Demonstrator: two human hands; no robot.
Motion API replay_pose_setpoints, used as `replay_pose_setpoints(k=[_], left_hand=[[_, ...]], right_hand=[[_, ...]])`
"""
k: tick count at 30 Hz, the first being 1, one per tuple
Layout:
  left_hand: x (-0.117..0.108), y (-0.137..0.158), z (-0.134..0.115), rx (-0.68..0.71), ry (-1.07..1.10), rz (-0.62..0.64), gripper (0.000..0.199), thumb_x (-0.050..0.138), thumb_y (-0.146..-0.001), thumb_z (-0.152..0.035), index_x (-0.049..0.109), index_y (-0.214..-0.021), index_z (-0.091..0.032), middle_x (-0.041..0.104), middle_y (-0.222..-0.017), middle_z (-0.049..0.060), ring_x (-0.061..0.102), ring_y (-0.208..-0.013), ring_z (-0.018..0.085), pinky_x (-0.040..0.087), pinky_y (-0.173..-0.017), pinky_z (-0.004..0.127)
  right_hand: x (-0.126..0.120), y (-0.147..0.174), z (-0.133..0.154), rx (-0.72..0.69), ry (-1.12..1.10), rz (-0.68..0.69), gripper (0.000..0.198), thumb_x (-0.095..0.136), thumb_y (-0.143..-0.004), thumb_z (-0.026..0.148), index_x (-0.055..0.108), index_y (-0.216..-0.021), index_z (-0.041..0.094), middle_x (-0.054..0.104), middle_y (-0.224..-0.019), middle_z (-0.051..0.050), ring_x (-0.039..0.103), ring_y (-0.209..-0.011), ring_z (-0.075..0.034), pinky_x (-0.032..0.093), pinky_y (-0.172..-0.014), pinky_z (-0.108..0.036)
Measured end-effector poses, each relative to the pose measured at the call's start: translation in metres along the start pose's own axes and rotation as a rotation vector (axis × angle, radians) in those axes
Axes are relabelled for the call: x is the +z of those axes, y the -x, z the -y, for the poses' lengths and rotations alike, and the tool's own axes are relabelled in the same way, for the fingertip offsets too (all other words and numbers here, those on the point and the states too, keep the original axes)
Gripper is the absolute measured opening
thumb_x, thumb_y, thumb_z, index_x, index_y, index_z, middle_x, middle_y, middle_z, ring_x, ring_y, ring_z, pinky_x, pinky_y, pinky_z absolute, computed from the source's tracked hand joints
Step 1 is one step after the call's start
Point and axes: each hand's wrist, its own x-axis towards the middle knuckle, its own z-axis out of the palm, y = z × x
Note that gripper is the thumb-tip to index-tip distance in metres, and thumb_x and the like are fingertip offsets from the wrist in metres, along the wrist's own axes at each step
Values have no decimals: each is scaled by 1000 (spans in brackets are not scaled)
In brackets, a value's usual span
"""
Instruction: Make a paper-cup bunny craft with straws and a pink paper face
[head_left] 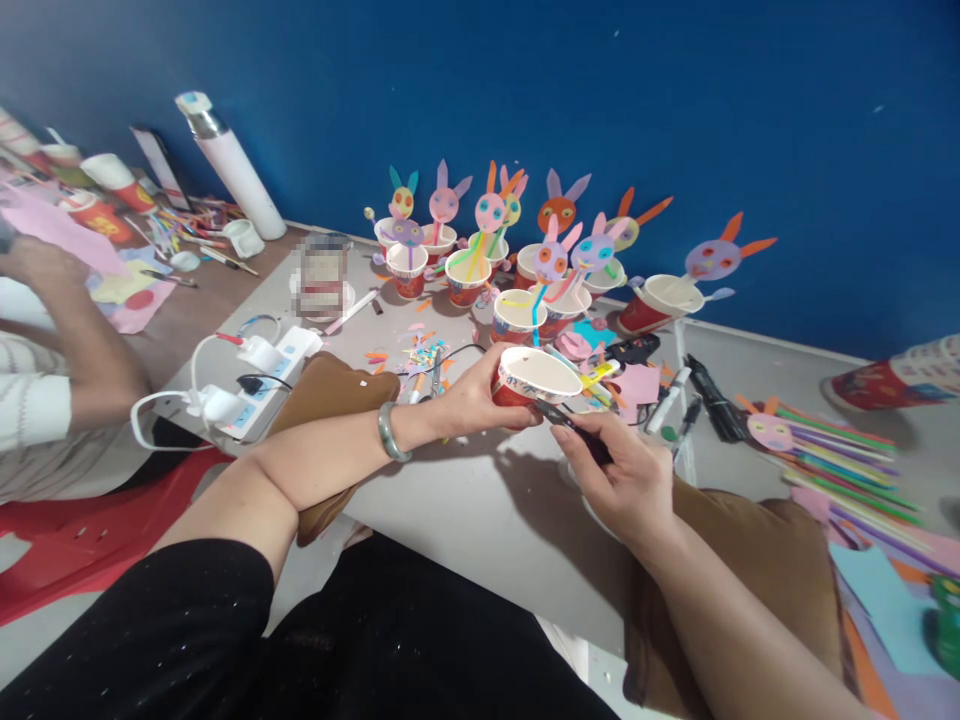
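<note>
My left hand [478, 400] is wrapped round a red paper cup [514, 385] with a pale inside, tilted so its mouth faces up toward me. In my right hand [619, 470] is a slim black tool [592, 437], its kind unclear. The tool's far end meets the cup's near side, just under the rim. Beyond the cup stand several paper cups with paper rabbit heads, one a purple head with orange ears [712, 259]. Scissors [436, 374] and small paper scraps [420, 350] lie left of the held cup.
A power strip [281, 375] with plugs and cables is at left, beside a co-worker's arm [105, 330]. Brown cushions [739, 560] lie under my forearms. Coloured straws [847, 460], a stack of cups [892, 380] and markers [667, 400] are on the right. A white thermos [238, 178] leans at the back.
</note>
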Motion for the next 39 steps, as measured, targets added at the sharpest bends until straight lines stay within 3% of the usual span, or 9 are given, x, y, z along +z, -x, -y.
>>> replay_pose_setpoints(k=[27,39], left_hand=[[0,0,0,-13,29,0,71,86,-63,-30,46,-119,-17,63,-112,10,63,-100,22,52,-82,35],[1,3,-8,-24,-26,-13,67,86,-64,-32,47,-116,-16,66,-108,10,65,-103,26,53,-88,42]], right_hand=[[2,2,-1,14,-3,-25,8,64,-92,28,63,-90,21,63,-61,3,54,-46,-10,40,-47,-23],[2,3,-2,19,-5,-26,8,63,-93,27,64,-89,20,65,-62,3,57,-47,-10,42,-49,-22]])
